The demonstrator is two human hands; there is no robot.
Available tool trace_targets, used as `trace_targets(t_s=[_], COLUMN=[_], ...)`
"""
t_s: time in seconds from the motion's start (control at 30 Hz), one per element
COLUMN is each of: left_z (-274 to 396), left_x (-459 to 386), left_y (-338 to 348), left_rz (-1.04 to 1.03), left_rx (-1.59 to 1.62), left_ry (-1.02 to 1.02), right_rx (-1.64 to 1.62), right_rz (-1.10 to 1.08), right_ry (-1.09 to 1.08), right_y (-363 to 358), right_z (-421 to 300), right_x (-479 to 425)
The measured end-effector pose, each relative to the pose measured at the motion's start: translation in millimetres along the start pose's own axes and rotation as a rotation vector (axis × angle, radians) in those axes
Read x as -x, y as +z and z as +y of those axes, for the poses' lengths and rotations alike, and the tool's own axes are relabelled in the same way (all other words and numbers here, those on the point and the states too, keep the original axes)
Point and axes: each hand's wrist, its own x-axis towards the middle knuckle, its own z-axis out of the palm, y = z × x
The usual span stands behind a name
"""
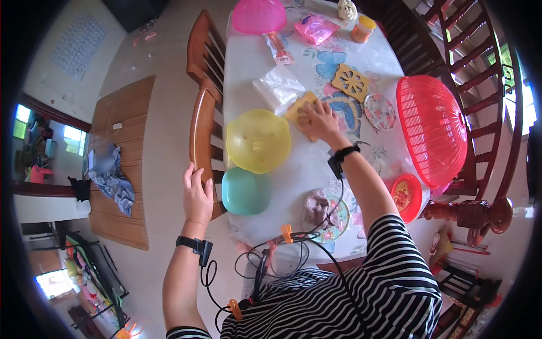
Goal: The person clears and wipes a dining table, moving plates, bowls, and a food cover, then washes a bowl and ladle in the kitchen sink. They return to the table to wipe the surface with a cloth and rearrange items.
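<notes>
My right hand (319, 120) is over a yellow trivet (294, 113) near the middle of the table, its bent fingers on the board and covering much of it. Just beyond lies a second yellow trivet (350, 81) with a flower-shaped cutout. A clear plastic bag (277, 88) touches or nearly touches the first trivet on the left. Closer to me are an upturned yellow plastic bowl (258, 142) and a teal plastic bowl (244, 190). My left hand (197, 197) holds nothing; its slightly spread fingertips are at the wooden chair back (200, 140).
A red mesh food cover (434, 131), a floral plate (380, 111) and a red bowl of food (405, 197) occupy the right side. A crumpled cloth (317, 207) sits on a plate. Pink bowl (259, 17) and yellow-lidded jar (363, 29) stand farther off. Cables (305, 237) hang before me.
</notes>
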Motion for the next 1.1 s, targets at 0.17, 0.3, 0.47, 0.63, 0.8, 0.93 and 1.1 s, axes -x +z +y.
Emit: trace_targets(t_s=[0.17,0.3,0.47,0.63,0.8,0.93,1.1], left_z=[2.3,2.2,5.8,7.6,2.9,4.7,3.5], left_x=[-1.4,-2.4,-2.9,-2.9,-1.9,-1.5,-2.5], left_y=[-1.9,-1.0,-3.5,-5.7,-2.4,-3.7,-3.3], left_rz=[-0.006,-0.014,-0.035,-0.034,-0.026,-0.024,-0.024], left_rx=[0.007,0.019,-0.006,-0.001,0.024,0.018,-0.012], left_ry=[-0.014,-0.006,-0.033,-0.047,-0.043,-0.039,-0.018], right_rx=[0.086,-0.223,0.005,0.011,0.03,0.104,0.082], right_rz=[-0.086,0.157,0.105,0.031,-0.011,-0.093,0.042], right_ry=[-0.331,-0.109,0.219,0.331,0.29,0.189,0.034], right_y=[-35.3,-34.4,-26.0,-12.5,-17.0,-38.0,-34.7], right_z=[-6.3,23.4,63.0,86.9,102.3,85.8,80.0], right_x=[88.8,66.4,-20.0,-64.2,-66.3,-44.3,-4.1])
